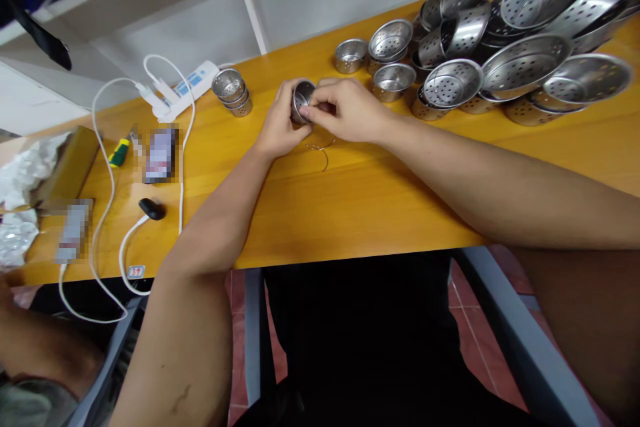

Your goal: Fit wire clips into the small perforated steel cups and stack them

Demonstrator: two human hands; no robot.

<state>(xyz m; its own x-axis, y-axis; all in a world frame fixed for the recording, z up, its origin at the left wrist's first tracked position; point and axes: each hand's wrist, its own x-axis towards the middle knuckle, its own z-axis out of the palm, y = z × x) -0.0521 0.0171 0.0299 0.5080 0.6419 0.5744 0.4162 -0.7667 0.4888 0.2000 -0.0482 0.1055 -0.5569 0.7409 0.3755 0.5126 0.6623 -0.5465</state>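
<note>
A small perforated metal cup [301, 97] is tilted above the wooden table, its opening toward me. My left hand [279, 121] is wrapped round its left side and underside. The thumb and fingers of my right hand [340, 109] pinch at the cup's right rim; whether they also hold something thin is hidden. Just below the hands a thin bent wire [326, 159] shows against the tabletop. Left of my hands stands a short stack of small perforated cups [233, 90]. Right of them are separate small cups [351, 55] and shallow metal cups [394, 80].
Many larger perforated metal cups [533, 67] are piled at the right. A power strip [193, 88], white cables, a phone [161, 155], a green-yellow tool [119, 153] and a black plug [151, 209] lie left. Another person's arm [45, 340] shows at lower left.
</note>
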